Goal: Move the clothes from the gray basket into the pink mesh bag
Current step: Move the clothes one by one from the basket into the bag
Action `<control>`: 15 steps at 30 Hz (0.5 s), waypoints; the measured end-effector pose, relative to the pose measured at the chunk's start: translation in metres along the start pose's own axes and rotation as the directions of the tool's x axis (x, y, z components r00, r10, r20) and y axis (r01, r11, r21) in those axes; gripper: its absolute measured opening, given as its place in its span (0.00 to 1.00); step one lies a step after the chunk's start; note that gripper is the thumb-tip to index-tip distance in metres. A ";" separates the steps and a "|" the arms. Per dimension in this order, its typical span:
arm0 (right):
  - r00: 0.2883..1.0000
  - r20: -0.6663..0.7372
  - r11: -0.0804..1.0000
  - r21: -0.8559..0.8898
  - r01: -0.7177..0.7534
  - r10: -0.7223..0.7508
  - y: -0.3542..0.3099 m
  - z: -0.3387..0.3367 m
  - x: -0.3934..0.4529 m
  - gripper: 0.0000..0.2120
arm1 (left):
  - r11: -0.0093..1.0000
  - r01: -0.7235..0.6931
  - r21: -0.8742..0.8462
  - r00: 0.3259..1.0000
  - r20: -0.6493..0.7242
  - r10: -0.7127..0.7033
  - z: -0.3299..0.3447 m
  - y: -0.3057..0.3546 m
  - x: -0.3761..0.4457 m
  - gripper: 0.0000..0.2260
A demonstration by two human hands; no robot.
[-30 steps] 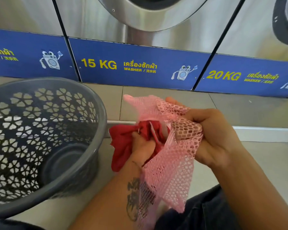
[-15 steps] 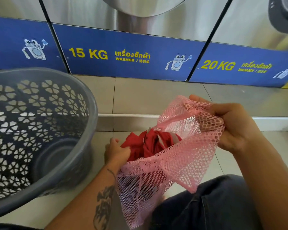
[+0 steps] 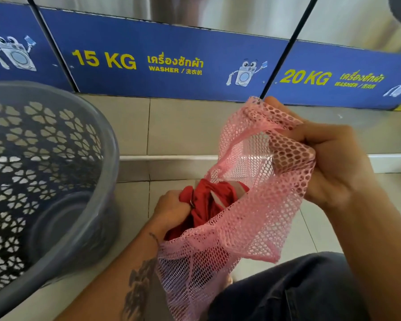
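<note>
The pink mesh bag point(image 3: 252, 216) hangs open in the middle of the view, its mouth facing me. My right hand point(image 3: 329, 163) grips the bag's upper rim and holds it up. A red garment point(image 3: 208, 205) sits bunched in the bag's mouth, mostly inside the mesh. My left hand point(image 3: 171, 208) grips the red garment at the bag's lower left rim, fingers curled into the cloth. The gray basket point(image 3: 97, 205) with flower-shaped holes stands at the left, tilted toward me; I see no clothes inside it.
Blue washer panels point(image 3: 162, 54) marked 15 KG and 20 KG run along the back above a tiled step point(image 3: 171, 163). My knee in dark trousers point(image 3: 299, 290) is at the bottom right. Tiled floor lies between basket and bag.
My left hand has pushed the red garment deeper into the bag. My right hand has lifted the bag's rim higher and to the right, opening the mouth wider.
</note>
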State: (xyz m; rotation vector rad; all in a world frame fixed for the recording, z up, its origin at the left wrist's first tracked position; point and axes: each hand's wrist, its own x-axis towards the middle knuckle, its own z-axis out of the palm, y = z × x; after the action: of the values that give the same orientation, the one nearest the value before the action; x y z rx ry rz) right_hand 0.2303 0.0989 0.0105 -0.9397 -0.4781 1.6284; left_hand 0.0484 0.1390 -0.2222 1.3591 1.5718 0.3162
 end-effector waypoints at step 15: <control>0.996 0.036 0.994 -0.076 -0.084 0.087 0.027 0.056 -0.004 0.25 | 0.901 -0.329 0.284 0.896 -0.207 0.393 -0.006 0.051 -0.079 0.17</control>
State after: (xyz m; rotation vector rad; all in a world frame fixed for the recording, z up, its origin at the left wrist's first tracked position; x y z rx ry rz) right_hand 0.1705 0.0971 0.0256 -0.9970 -0.5354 1.7188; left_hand 0.0642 0.0910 -0.1433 1.8738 1.5985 0.5659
